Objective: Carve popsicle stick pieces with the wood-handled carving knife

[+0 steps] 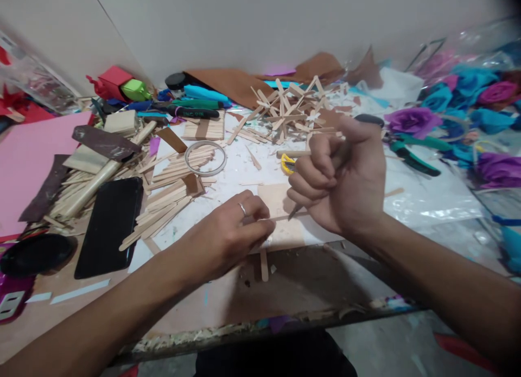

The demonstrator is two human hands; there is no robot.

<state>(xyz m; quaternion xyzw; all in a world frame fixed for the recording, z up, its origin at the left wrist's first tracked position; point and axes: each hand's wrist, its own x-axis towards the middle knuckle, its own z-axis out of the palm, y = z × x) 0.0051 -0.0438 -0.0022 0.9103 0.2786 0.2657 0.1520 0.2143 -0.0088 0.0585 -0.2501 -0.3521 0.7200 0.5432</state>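
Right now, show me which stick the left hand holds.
The thin stick crosswise over the wooden square; the wider stick juts past the square's near edge, and the piled sticks lie farther off.

Pale grey wall (252, 29) is rising in bkgd, w/ thin dark seam (101, 6) running diag. down its L side. Worktable (195, 313) is standing in front, its near edge looking rough. Grey floor (391, 339) is showing below; light's casting soft shadow (313, 279) nr that edge.
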